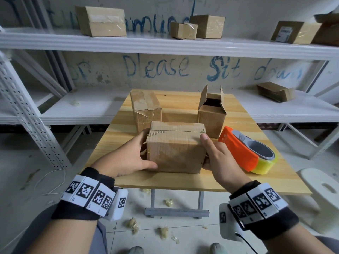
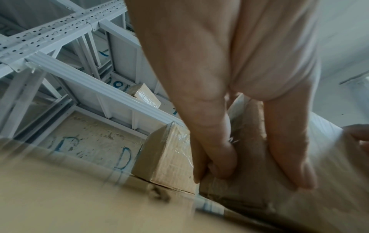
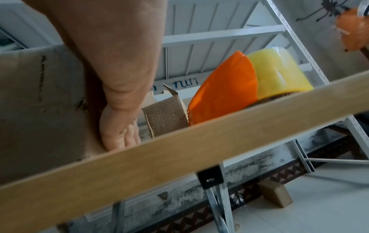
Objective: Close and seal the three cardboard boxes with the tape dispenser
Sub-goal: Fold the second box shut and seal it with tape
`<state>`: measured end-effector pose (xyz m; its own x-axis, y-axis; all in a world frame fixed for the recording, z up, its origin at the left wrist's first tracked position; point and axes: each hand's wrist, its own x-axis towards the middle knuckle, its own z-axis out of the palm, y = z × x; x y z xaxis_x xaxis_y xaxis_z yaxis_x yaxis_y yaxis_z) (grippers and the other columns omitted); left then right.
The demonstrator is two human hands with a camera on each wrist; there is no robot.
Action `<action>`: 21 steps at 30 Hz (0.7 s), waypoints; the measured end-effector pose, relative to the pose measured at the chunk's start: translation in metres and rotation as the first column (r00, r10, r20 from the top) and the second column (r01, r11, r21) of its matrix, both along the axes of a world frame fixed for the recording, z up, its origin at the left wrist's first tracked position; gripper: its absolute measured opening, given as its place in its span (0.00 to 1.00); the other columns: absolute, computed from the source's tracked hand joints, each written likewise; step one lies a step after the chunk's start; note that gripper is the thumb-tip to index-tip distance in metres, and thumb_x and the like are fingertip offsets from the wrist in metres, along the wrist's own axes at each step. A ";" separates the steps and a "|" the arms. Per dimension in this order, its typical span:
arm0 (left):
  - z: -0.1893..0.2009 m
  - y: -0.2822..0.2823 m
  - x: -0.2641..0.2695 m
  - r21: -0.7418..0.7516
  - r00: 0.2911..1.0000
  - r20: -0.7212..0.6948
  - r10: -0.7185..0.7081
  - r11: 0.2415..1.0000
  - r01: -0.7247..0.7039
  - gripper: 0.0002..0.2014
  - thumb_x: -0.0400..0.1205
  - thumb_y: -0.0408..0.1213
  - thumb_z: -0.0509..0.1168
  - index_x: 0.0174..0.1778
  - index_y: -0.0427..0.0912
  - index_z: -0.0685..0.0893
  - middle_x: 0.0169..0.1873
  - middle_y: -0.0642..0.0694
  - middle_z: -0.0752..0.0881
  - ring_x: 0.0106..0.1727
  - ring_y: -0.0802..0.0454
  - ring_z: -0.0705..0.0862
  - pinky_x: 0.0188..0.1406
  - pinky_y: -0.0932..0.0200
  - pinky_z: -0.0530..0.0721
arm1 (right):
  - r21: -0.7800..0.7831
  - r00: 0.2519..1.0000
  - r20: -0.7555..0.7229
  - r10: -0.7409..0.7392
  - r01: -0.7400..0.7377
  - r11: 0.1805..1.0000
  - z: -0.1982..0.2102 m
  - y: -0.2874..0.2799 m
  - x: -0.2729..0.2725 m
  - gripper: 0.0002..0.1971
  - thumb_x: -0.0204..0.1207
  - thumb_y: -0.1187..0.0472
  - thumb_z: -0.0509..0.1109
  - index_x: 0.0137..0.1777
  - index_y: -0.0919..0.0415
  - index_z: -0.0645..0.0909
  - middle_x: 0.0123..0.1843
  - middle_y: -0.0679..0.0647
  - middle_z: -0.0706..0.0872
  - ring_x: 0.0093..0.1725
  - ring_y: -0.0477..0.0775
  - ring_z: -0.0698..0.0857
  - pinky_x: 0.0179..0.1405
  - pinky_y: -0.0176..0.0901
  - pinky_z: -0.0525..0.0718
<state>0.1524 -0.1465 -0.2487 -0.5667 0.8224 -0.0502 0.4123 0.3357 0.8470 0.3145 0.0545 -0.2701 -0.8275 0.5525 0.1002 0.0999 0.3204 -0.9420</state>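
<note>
On the wooden table (image 1: pixel 183 182) stand three cardboard boxes. My left hand (image 1: pixel 141 153) and right hand (image 1: pixel 208 151) hold the front box (image 1: pixel 176 153), whose top flaps are folded down, by its two sides. The left thumb lies on its front face; the right thumb sits at its top right corner. Behind it are a closed, taped box (image 1: pixel 145 109) on the left and a box with upright flaps (image 1: pixel 211 114) on the right. The orange tape dispenser (image 1: pixel 247 151) with its yellow roll lies just right of my right hand. My left hand's fingers (image 2: pixel 221 165) curl at the box's edge.
White metal shelving (image 1: pixel 165 44) behind and beside the table carries several other boxes. A white stool (image 1: pixel 322 189) stands at the right of the table. Crumpled tape scraps (image 1: pixel 165 231) litter the floor under the table's front edge (image 3: pixel 179 157).
</note>
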 end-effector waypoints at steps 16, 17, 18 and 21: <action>-0.001 0.003 0.003 -0.002 0.999 -0.029 0.044 0.999 -0.044 0.48 0.65 0.34 0.87 0.73 0.62 0.64 0.63 0.69 0.80 0.65 0.75 0.78 0.58 0.78 0.73 | 0.079 0.998 -0.008 -0.065 0.066 0.995 0.016 -0.006 0.005 0.57 0.72 0.18 0.50 0.52 0.84 0.73 0.34 0.59 0.70 0.36 0.58 0.73 0.53 0.76 0.81; -0.001 0.002 0.003 -0.006 0.999 -0.030 0.044 0.999 -0.045 0.48 0.65 0.34 0.87 0.72 0.62 0.64 0.63 0.70 0.80 0.64 0.77 0.77 0.58 0.78 0.73 | 0.072 0.998 -0.010 -0.068 0.069 0.995 0.018 -0.008 0.005 0.55 0.74 0.20 0.51 0.49 0.84 0.73 0.34 0.58 0.69 0.36 0.57 0.72 0.52 0.74 0.82; 0.000 0.002 0.003 -0.012 0.999 -0.032 0.043 0.999 -0.043 0.48 0.65 0.34 0.87 0.72 0.62 0.64 0.63 0.70 0.79 0.63 0.78 0.76 0.61 0.76 0.74 | 0.066 0.997 -0.016 -0.082 0.082 0.994 0.020 -0.009 0.006 0.51 0.76 0.23 0.53 0.45 0.83 0.73 0.33 0.58 0.69 0.36 0.56 0.72 0.50 0.72 0.83; 0.001 -0.001 0.001 -0.056 0.999 -0.046 0.024 0.998 -0.027 0.51 0.63 0.42 0.88 0.77 0.60 0.63 0.68 0.66 0.78 0.70 0.69 0.76 0.74 0.61 0.73 | 0.039 0.991 -0.024 -0.128 0.129 0.991 0.031 -0.016 0.011 0.39 0.81 0.34 0.54 0.39 0.78 0.75 0.33 0.60 0.70 0.35 0.59 0.72 0.46 0.64 0.83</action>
